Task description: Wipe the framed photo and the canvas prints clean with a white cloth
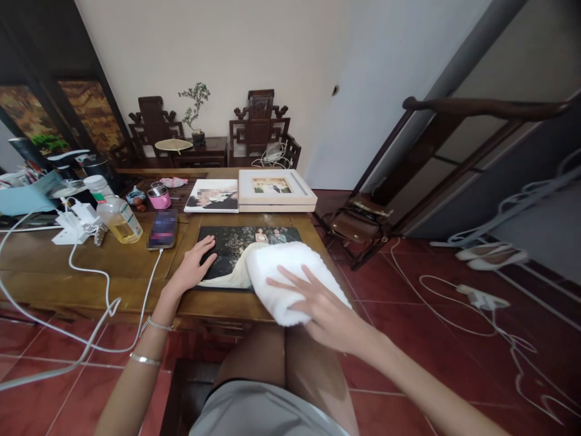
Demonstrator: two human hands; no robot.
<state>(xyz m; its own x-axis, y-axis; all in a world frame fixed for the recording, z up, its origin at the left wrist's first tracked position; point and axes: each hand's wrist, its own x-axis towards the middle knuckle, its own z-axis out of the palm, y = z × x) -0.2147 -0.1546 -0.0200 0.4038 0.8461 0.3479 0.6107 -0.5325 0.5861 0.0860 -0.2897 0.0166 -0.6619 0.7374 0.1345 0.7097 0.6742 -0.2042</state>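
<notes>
A dark wedding photo panel (229, 245) lies flat near the table's front edge, showing a couple and a long pale gown train. My left hand (193, 266) rests on its left edge, fingers spread and holding nothing. Over the panel's right part lies a folded, fluffy white towel (272, 266), which also hangs past the front edge. My right hand (315, 300) presses on the towel and grips it, several fingers stretched across its top. The towel hides the panel's lower right part.
Behind the panel stand a white photo album (213, 203) and a framed-photo box (295, 191). To the left are a phone (162, 229) on a cable, a pink cup (159, 197), a bottle (122, 221) and a charger (77, 224). A wooden chair (381, 181) stands right.
</notes>
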